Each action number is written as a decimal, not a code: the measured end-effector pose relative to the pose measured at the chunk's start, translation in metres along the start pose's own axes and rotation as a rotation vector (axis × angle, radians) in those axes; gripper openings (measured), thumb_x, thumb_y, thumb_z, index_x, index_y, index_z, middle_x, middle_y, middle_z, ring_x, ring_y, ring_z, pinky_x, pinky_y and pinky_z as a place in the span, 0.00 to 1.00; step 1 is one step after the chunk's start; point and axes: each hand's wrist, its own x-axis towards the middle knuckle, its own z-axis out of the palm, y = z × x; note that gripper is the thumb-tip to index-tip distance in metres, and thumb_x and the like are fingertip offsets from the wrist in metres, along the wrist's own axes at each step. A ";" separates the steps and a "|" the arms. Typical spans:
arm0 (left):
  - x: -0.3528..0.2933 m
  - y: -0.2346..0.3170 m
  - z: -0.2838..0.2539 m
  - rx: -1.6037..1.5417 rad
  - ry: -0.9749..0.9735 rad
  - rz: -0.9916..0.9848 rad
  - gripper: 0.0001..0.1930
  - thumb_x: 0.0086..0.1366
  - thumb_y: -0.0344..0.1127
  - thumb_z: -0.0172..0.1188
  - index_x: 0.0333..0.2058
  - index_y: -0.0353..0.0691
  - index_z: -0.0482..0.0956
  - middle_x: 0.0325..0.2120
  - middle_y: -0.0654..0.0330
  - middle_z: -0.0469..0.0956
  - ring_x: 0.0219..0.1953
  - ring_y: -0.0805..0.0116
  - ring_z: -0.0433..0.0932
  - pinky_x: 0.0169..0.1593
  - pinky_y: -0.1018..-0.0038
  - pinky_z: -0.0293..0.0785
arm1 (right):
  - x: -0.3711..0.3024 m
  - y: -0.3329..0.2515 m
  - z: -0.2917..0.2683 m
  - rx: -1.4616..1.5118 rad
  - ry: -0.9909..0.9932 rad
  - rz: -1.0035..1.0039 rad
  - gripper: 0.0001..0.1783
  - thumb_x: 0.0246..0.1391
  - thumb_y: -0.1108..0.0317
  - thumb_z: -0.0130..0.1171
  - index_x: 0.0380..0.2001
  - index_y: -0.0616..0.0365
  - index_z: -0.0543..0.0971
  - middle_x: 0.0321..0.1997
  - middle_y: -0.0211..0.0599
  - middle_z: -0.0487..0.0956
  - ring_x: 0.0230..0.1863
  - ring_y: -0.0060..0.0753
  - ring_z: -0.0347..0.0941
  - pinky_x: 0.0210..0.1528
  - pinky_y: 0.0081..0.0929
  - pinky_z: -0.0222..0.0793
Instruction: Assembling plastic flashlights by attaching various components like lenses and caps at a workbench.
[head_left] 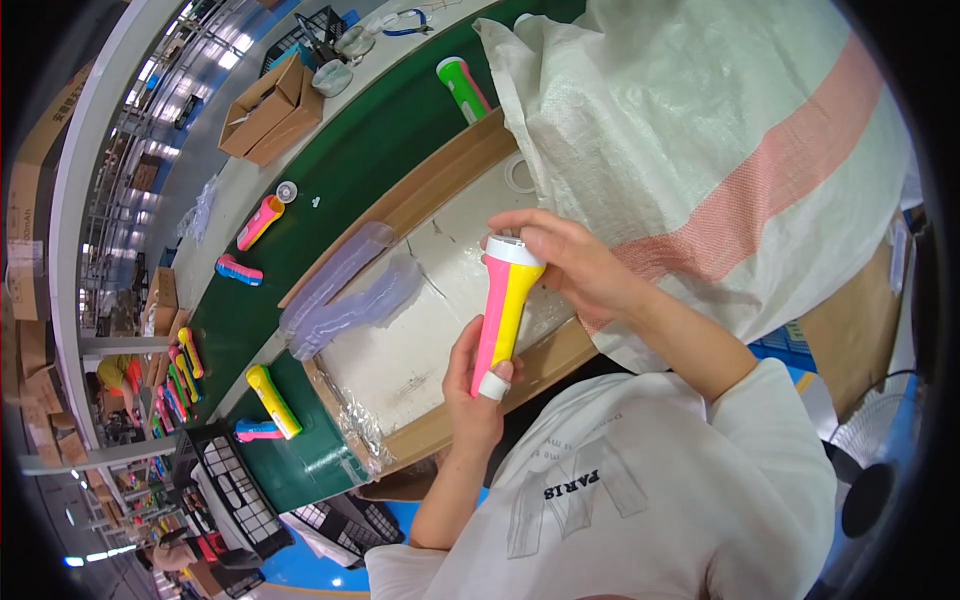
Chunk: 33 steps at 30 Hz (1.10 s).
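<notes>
A pink and yellow flashlight [506, 310] with a white head ring stands tilted in front of me, head end up. My left hand [474, 395] is closed around its lower end. A white piece [493, 386] shows at that thumb; whether it is a wrap or part of the flashlight I cannot tell. Up at the white head, my right hand [580, 262] grips the rim with thumb and fingers. Under both hands lies a shallow cardboard tray [410, 400] with a pale, scuffed bottom.
Clear purplish plastic sleeves [350, 290] lie across the tray's left side. Beyond it runs a green belt [345, 185] with several coloured flashlights [272, 402]. A big white woven sack [690, 130] fills the right. An open carton [270, 115] and pliers [408, 22] sit farther back.
</notes>
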 end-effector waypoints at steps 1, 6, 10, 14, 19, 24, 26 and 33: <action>-0.004 0.000 0.005 -0.100 -0.019 -0.027 0.32 0.60 0.32 0.62 0.62 0.37 0.59 0.45 0.56 0.73 0.38 0.70 0.76 0.39 0.76 0.76 | -0.002 0.006 0.001 -0.002 -0.007 0.003 0.21 0.61 0.53 0.52 0.50 0.56 0.69 0.49 0.40 0.74 0.53 0.32 0.71 0.57 0.31 0.66; -0.011 -0.001 0.015 0.343 -0.124 -0.139 0.31 0.55 0.27 0.64 0.57 0.39 0.61 0.36 0.61 0.73 0.33 0.74 0.74 0.36 0.77 0.74 | -0.007 0.021 0.015 0.215 0.002 -0.002 0.17 0.56 0.63 0.59 0.46 0.55 0.68 0.46 0.46 0.74 0.51 0.43 0.73 0.57 0.43 0.69; -0.019 0.007 0.017 0.018 -0.289 -0.364 0.27 0.51 0.26 0.67 0.49 0.39 0.64 0.25 0.63 0.71 0.24 0.75 0.71 0.27 0.77 0.69 | -0.011 0.024 0.028 0.328 -0.096 -0.057 0.14 0.52 0.62 0.61 0.36 0.51 0.68 0.42 0.46 0.75 0.50 0.45 0.74 0.57 0.43 0.69; -0.048 0.008 0.033 -0.799 -0.600 -0.541 0.29 0.49 0.29 0.66 0.50 0.39 0.64 0.25 0.57 0.71 0.22 0.68 0.71 0.25 0.74 0.69 | -0.019 0.033 0.034 0.670 -0.284 -0.102 0.15 0.49 0.61 0.63 0.30 0.49 0.66 0.40 0.46 0.75 0.47 0.48 0.76 0.56 0.42 0.69; -0.020 -0.002 0.016 0.813 -0.073 0.242 0.24 0.50 0.28 0.64 0.46 0.35 0.67 0.31 0.52 0.77 0.30 0.61 0.79 0.35 0.70 0.75 | -0.036 0.017 0.032 -0.186 0.041 -0.332 0.12 0.51 0.69 0.59 0.32 0.54 0.64 0.41 0.45 0.74 0.42 0.38 0.76 0.50 0.36 0.73; -0.006 -0.003 0.014 0.778 -0.049 0.171 0.30 0.49 0.28 0.64 0.51 0.37 0.62 0.32 0.47 0.78 0.33 0.50 0.80 0.36 0.63 0.75 | -0.028 0.032 0.031 -0.078 0.246 -0.289 0.12 0.55 0.68 0.58 0.39 0.56 0.66 0.43 0.42 0.74 0.43 0.32 0.75 0.46 0.31 0.73; -0.005 0.000 0.003 0.307 -0.190 -0.110 0.30 0.50 0.27 0.64 0.52 0.39 0.62 0.32 0.53 0.76 0.29 0.60 0.78 0.31 0.67 0.76 | -0.023 0.031 0.020 0.170 0.096 -0.072 0.18 0.59 0.60 0.56 0.46 0.57 0.68 0.45 0.37 0.74 0.49 0.29 0.73 0.50 0.28 0.70; -0.001 -0.015 -0.027 -0.740 -0.452 -0.468 0.40 0.52 0.56 0.67 0.56 0.38 0.64 0.36 0.58 0.72 0.31 0.67 0.72 0.22 0.75 0.70 | -0.014 0.028 0.020 0.183 0.031 -0.075 0.17 0.64 0.63 0.48 0.52 0.61 0.72 0.50 0.36 0.74 0.52 0.28 0.69 0.51 0.30 0.69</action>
